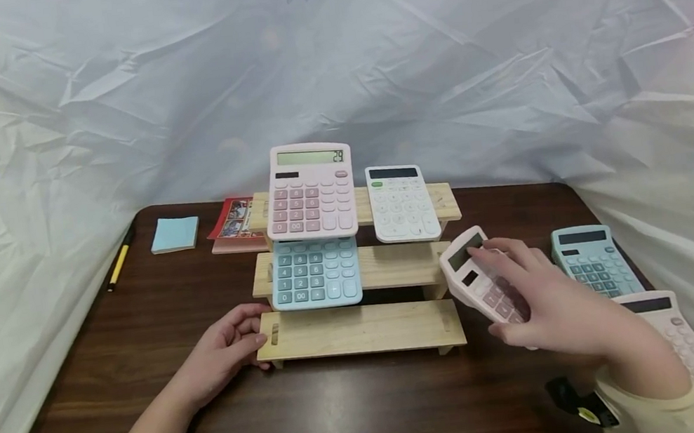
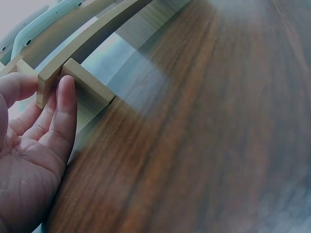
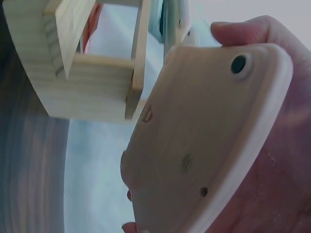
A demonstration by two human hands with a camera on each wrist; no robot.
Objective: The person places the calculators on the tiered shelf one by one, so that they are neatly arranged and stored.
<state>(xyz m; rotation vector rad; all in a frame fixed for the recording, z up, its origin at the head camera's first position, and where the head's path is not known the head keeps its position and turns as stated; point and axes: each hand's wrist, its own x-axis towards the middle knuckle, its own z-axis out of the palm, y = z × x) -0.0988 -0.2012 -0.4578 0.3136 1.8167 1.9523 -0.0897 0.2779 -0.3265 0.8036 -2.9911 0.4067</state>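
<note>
My right hand [image 1: 548,294] grips a pink calculator [image 1: 470,270] by its edges, tilted, just off the right end of the three-step wooden rack [image 1: 359,331]. In the right wrist view the calculator's pale back [image 3: 194,131] faces the camera, hiding part of the hand. My left hand [image 1: 224,353] pinches the left end of the lowest step, thumb on one side and fingers on the other, as the left wrist view shows. On the top step stand another pink calculator [image 1: 309,192], displaying 29, and a white calculator [image 1: 403,203]. A blue calculator [image 1: 315,276] leans on the middle step, its top hidden.
At the right edge of the table [image 1: 336,415] lie a blue calculator [image 1: 596,261] and a pink calculator [image 1: 684,340], partly behind my right forearm. Blue sticky notes [image 1: 175,234], a yellow pen [image 1: 119,266] and a red booklet [image 1: 236,221] lie left of the rack. White sheeting [image 1: 333,84] surrounds the table.
</note>
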